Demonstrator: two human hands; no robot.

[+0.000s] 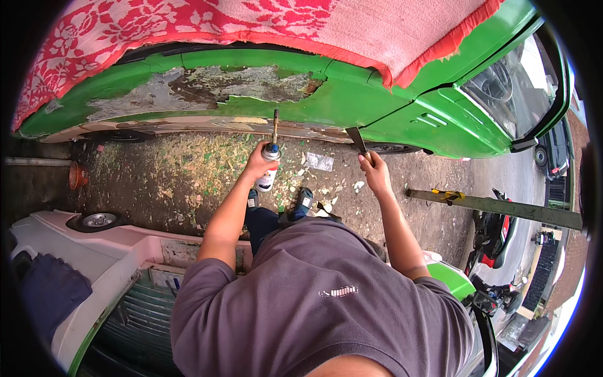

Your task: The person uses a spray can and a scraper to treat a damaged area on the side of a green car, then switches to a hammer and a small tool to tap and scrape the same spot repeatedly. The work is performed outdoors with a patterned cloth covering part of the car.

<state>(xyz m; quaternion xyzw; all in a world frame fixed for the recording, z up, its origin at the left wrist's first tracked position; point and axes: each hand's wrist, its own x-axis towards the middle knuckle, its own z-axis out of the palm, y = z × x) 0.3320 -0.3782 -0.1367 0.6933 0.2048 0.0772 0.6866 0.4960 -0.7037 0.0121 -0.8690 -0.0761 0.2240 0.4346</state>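
My left hand [258,164] is wrapped round a gas torch, a white canister [267,180] with a blue collar and a metal nozzle [276,125] aimed at the car side. In my right hand [377,173] is a scraper [357,139], its flat dark blade tilted toward the lower edge of the green car body [383,107]. Both tools appear apart from the panel. A long patch of stripped paint [213,88] shows grey and brown layers with ragged edges, ahead of my left hand and to its left. No flame is visible at the nozzle.
A red and pink patterned cloth [251,22] drapes over the car. Paint chips [188,169] litter the ground around my shoes. Behind me on the left stands a pale pickup [56,251]. A post [502,207] juts in at right, near a parked motorcycle [496,232]. An orange pot [78,175] sits far left.
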